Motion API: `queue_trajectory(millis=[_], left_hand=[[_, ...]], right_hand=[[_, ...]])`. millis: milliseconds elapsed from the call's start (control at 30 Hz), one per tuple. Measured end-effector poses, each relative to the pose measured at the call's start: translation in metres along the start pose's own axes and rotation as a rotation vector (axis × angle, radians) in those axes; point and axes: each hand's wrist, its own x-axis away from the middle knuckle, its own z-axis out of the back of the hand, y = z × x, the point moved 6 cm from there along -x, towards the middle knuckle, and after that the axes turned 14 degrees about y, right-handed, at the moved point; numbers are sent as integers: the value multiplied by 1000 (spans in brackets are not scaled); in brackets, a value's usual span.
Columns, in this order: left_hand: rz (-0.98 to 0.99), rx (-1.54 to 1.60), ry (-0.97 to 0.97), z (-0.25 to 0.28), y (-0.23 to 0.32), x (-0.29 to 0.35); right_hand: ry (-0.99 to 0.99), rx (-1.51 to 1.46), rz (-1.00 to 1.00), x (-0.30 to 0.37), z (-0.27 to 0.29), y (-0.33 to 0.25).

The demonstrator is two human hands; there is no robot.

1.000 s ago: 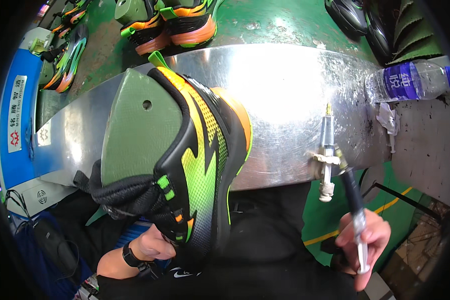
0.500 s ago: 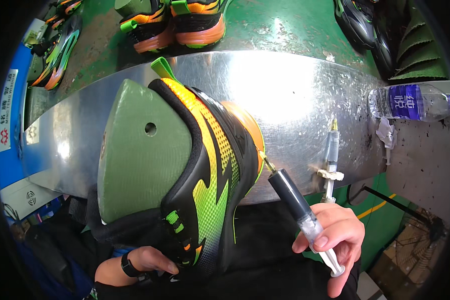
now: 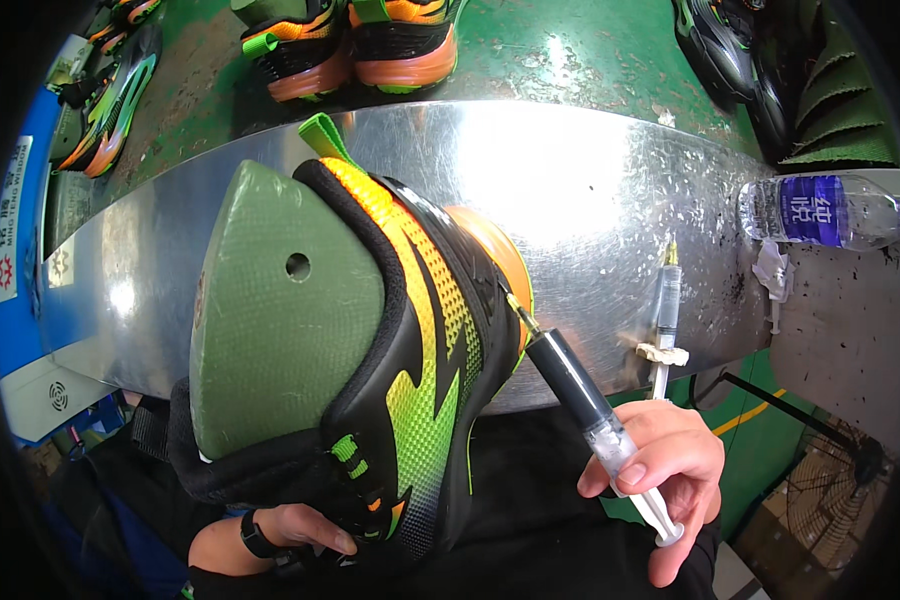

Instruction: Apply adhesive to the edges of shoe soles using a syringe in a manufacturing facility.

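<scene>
A black, orange and green sneaker (image 3: 432, 330) stands tilted in front of me, with a green shoe last (image 3: 288, 320) filling its opening. My left hand (image 3: 308, 528) grips the sneaker near its toe; part of the fingers is hidden under the shoe. Between the fingers and thumb of my right hand (image 3: 670, 460) is a syringe (image 3: 575, 385) filled with dark liquid, its white plunger toward my palm. The syringe's needle tip meets the shoe's side where the black upper joins the orange sole (image 3: 495, 245); whether it touches is hard to tell.
A second syringe (image 3: 667, 310) with a crusted collar lies on the shiny metal sheet (image 3: 570, 180). Right of it are a crumpled white tissue (image 3: 772, 268) and a clear water bottle (image 3: 840, 210). More sneakers (image 3: 402, 50) stand on the green table behind, and black shoes (image 3: 715, 55) lie at far right.
The syringe in my right hand has shifted slightly up and left, its needle tip moving further onto the black upper. The sneaker has tilted a little in my left hand.
</scene>
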Motion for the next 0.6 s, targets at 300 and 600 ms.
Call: queue_trajectory(millis=[300,600], left_hand=[[-195,-107,-35,10,-4,2],[-249,-208,93,32,-15,-1]], right_hand=[[53,92,-17,-4,-10,-14],[-63,128,-29,2,-21,-20]])
